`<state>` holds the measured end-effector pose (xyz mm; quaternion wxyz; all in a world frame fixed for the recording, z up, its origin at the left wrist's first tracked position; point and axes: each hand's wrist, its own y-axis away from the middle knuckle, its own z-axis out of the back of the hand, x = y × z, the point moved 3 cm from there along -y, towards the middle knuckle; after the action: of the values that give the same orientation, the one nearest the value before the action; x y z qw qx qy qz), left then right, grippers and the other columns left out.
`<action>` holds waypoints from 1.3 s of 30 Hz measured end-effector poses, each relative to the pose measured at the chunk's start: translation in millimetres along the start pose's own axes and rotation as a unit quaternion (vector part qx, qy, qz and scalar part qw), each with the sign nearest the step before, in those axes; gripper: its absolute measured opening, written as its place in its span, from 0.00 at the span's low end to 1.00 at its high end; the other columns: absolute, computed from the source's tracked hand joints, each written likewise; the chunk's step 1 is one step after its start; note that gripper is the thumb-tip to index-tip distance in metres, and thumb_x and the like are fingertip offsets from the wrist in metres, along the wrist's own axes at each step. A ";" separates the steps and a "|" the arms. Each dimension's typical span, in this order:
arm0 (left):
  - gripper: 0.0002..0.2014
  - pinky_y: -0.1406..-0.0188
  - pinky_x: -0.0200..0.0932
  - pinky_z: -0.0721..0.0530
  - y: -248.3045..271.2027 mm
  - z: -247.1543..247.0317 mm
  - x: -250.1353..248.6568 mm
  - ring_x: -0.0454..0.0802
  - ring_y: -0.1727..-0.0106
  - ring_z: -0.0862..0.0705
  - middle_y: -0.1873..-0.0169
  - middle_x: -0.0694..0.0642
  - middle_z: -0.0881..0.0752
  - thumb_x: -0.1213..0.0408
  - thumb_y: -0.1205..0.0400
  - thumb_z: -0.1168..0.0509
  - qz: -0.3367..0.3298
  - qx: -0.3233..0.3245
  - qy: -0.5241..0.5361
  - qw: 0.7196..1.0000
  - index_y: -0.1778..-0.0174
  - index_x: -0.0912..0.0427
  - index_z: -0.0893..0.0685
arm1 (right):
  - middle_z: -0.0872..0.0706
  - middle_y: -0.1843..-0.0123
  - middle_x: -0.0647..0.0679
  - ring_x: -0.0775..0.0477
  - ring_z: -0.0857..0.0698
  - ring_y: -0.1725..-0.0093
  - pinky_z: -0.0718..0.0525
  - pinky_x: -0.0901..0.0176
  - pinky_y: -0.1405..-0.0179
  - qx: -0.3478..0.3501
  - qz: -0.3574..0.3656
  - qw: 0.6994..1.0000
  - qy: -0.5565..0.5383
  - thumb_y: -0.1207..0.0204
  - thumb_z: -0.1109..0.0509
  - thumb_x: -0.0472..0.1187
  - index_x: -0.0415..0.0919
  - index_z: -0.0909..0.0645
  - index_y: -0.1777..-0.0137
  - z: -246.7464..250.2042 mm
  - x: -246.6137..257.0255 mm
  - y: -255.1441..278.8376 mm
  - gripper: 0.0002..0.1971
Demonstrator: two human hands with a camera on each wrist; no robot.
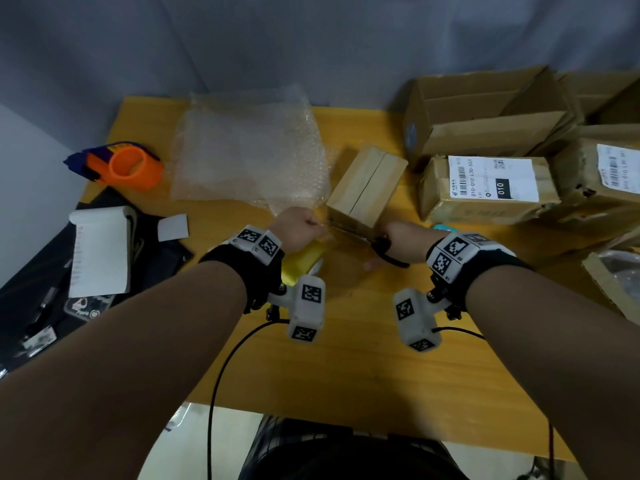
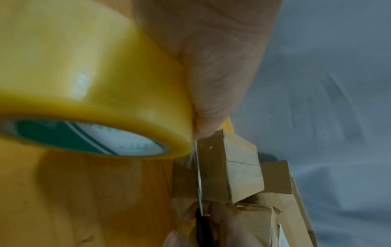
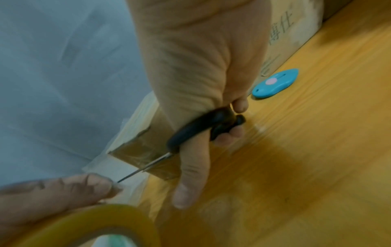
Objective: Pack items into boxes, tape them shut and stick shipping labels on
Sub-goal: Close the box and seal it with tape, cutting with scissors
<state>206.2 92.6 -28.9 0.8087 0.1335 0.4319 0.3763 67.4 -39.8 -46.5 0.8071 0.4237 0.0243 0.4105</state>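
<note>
1. The readable writing is on the labelled box [image 1: 488, 190] at the right of the table [image 1: 346, 358]: its white shipping label carries a barcode, "010-010-L30-551" and a black patch reading "010". A second labelled box [image 1: 602, 174] beside it also shows a barcode, too small to read.
2. The open carton [image 1: 485, 112] behind them stands with its flaps up; its inside is not visible.
3. The small box [image 1: 367, 185], flaps closed, sits mid-table just beside the bubble wrap [image 1: 249, 150].
4. The left hand [image 1: 299, 228] grasps the yellow tape roll [image 2: 84, 83] (green and white core label, print blurred) and pinches the clear strip running to the small box.
5. The right hand [image 3: 196, 83] grips black-handled scissors [image 3: 198, 127], fingers through the loops, blades against that strip at the box's near end.
6. A blue cutter [image 3: 275, 83] lies near the right hand; an orange tape dispenser [image 1: 124, 168] and white notepad [image 1: 98, 252] sit at the left.
</note>
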 end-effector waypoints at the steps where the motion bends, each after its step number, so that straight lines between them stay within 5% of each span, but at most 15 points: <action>1: 0.11 0.54 0.42 0.24 -0.5 -0.9 0.8 0.50 0.51 0.22 0.50 0.58 0.19 0.62 0.20 0.32 -0.015 -0.008 -0.003 1.000 0.52 0.68 0.13 | 0.19 0.47 0.47 0.43 0.20 0.48 0.24 0.56 0.52 -0.003 0.006 1.000 0.014 0.34 0.22 0.60 0.43 0.24 0.40 -1.8 1.1 -3.4 0.29; 4: 0.05 0.30 0.42 0.35 3.9 -2.1 -1.4 0.47 0.30 0.29 0.31 0.52 0.26 0.61 0.22 0.30 -0.047 -0.023 0.007 0.999 0.56 0.59 0.12 | 0.16 0.47 0.46 0.41 0.18 0.48 0.18 0.50 0.47 -0.027 -0.001 0.997 0.076 0.27 0.25 0.53 0.40 0.22 0.39 -6.7 1.4 -11.5 0.23; 9: 0.03 0.33 0.33 0.43 10.6 -2.6 -6.1 0.47 0.23 0.35 0.28 0.51 0.27 0.63 0.22 0.30 -0.068 0.000 0.023 0.997 0.57 0.58 0.13 | 0.17 0.42 0.43 0.39 0.17 0.44 0.20 0.50 0.56 -0.054 -0.035 0.987 0.150 0.28 0.25 0.51 0.41 0.22 0.38 -18.0 -9.9 -8.6 0.22; 12: 0.04 0.30 0.41 0.34 6.4 -2.8 -1.2 0.46 0.31 0.26 0.29 0.56 0.22 0.66 0.21 0.30 -0.058 -0.012 0.054 0.997 0.55 0.62 0.12 | 0.26 0.34 0.37 0.35 0.26 0.35 0.20 0.45 0.44 -0.088 -0.020 0.991 0.102 0.23 0.31 0.42 0.37 0.32 0.29 -20.6 -13.9 -4.2 0.24; 16: 0.07 0.55 0.29 0.23 6.4 -2.1 1.6 0.42 0.54 0.19 0.51 0.56 0.13 0.66 0.20 0.31 -0.046 -0.028 0.079 0.995 0.51 0.65 0.13 | 0.20 0.42 0.42 0.40 0.21 0.44 0.18 0.49 0.54 -0.104 -0.004 0.991 0.080 0.24 0.33 0.48 0.41 0.26 0.37 -8.5 -11.3 13.0 0.18; 19: 0.06 0.59 0.25 0.25 10.7 0.6 4.9 0.37 0.58 0.19 0.56 0.53 0.13 0.66 0.20 0.31 -0.048 -0.042 0.104 0.993 0.53 0.65 0.13 | 0.19 0.53 0.46 0.42 0.20 0.53 0.25 0.56 0.61 -0.229 0.014 0.969 0.094 0.23 0.38 0.53 0.43 0.23 0.48 14.1 1.4 33.5 0.14; 22: 0.04 0.56 0.30 0.24 15.6 1.7 7.6 0.37 0.59 0.17 0.58 0.53 0.11 0.67 0.21 0.32 -0.048 -0.052 0.127 0.989 0.55 0.64 0.14 | 0.21 0.43 0.42 0.39 0.23 0.40 0.27 0.49 0.45 -0.377 0.111 0.914 0.096 0.21 0.39 0.57 0.41 0.25 0.40 25.6 25.3 38.3 0.21; 26: 0.02 0.50 0.37 0.22 16.1 0.9 16.6 0.42 0.56 0.17 0.60 0.51 0.13 0.66 0.20 0.32 -0.043 -0.067 0.142 0.987 0.59 0.57 0.16 | 0.42 0.18 0.37 0.36 0.43 0.19 0.48 0.43 0.20 -0.321 0.088 0.935 0.125 0.18 0.45 0.60 0.38 0.45 0.18 15.2 48.4 -3.4 0.36; 29: 0.03 0.53 0.39 0.24 13.3 0.6 22.9 0.44 0.57 0.20 0.58 0.54 0.15 0.64 0.19 0.33 -0.035 -0.086 0.146 0.985 0.56 0.59 0.17 | 0.49 0.16 0.37 0.34 0.50 0.17 0.55 0.39 0.18 -0.317 0.055 0.932 0.169 0.17 0.45 0.58 0.39 0.54 0.16 8.4 52.8 -27.6 0.37; 33: 0.03 0.59 0.34 0.26 8.1 1.5 21.0 0.42 0.61 0.23 0.63 0.50 0.19 0.65 0.18 0.35 -0.037 -0.114 0.151 0.981 0.56 0.60 0.19 | 0.45 0.17 0.36 0.32 0.45 0.19 0.51 0.35 0.19 -0.356 0.062 0.910 0.202 0.21 0.33 0.46 0.39 0.51 0.17 7.2 51.8 -36.1 0.39; 36: 0.03 0.63 0.26 0.26 4.3 2.6 18.5 0.40 0.62 0.23 0.65 0.48 0.19 0.66 0.18 0.34 -0.041 -0.140 0.164 0.976 0.56 0.60 0.19 | 0.46 0.17 0.38 0.34 0.48 0.18 0.53 0.37 0.18 -0.333 0.071 0.921 0.189 0.26 0.28 0.46 0.41 0.52 0.17 14.6 48.8 -37.6 0.44; 39: 0.03 0.67 0.22 0.27 4.4 1.6 14.8 0.38 0.64 0.23 0.66 0.45 0.20 0.66 0.18 0.34 -0.044 -0.149 0.175 0.972 0.57 0.60 0.19 | 0.29 0.24 0.37 0.35 0.33 0.24 0.42 0.44 0.22 -0.400 0.171 0.898 0.061 0.21 0.35 0.46 0.38 0.32 0.23 28.9 48.4 -14.6 0.28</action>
<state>210.4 106.5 -34.4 0.7474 -0.0757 0.5110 0.4179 120.1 -30.4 -23.3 0.8229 0.0368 -0.1654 0.5424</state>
